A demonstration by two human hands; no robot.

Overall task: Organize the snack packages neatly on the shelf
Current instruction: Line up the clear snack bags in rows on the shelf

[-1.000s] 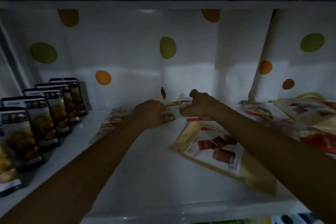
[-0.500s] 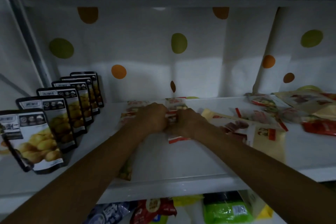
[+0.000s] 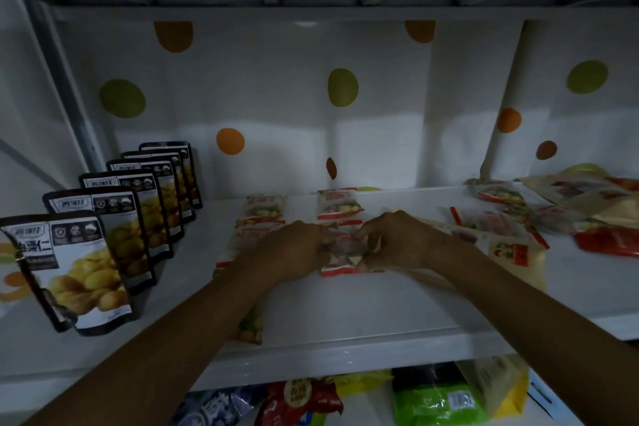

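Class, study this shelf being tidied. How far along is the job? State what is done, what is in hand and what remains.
Done: the dark pouches stand in a neat row at the left, and a few small packets lie lined up mid-shelf. In hand: the left hand and right hand hold one red-edged packet. Left: the loose pile of bags at the right.

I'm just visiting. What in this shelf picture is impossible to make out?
All in the head view:
1. Small packet: print unreadable; the left hand and right hand cover its sides, and the light is dim.
2. Packet row: its middle is hidden under the left hand and forearm.
3. Heap of pouches: cut off by the right edge.
4. Lower-shelf packs: tops hidden behind the shelf front.
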